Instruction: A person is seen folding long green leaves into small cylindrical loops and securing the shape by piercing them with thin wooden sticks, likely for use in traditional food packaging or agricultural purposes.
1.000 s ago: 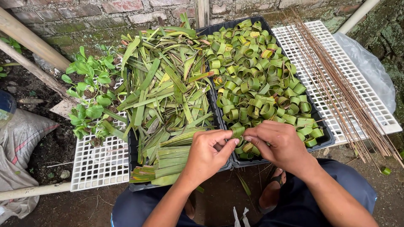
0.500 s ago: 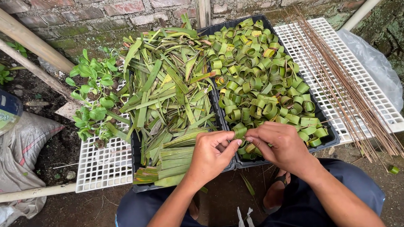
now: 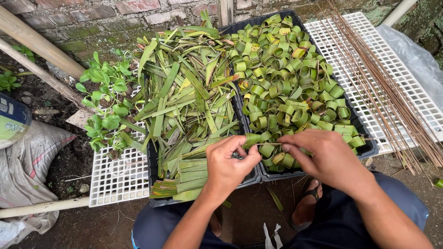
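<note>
While both hands meet over the near edge of two black trays, the left hand (image 3: 228, 163) pinches a rolled green leaf ring (image 3: 253, 138) between thumb and fingers, holding it just above the seam where the trays join. The right hand (image 3: 323, 157), fingers curled, pinches a thin brown stick (image 3: 270, 144) whose tip touches the ring; whether it has pierced the leaf cannot be told. Left tray (image 3: 154, 184): loose flat leaf strips (image 3: 184, 101) heaped lengthwise, with a neat stack of cut strips (image 3: 184, 177) at its near end. Right tray (image 3: 369, 150): filled with finished leaf rings (image 3: 286, 78), each a coiled strip standing or lying on its side. Both trays rest on a white plastic grid (image 3: 115, 180), which also carries a bundle of thin brown sticks (image 3: 383, 92) lying lengthwise to the right of the ring tray. Small green seedlings (image 3: 106, 101) grow at the grid's left edge, beside bare soil and a grey sack (image 3: 27, 161). A mossy brick wall (image 3: 115, 18) runs behind the trays. Below the hands, dark blue trousers (image 3: 397, 203) and a sandalled foot (image 3: 307, 207) are visible.
</note>
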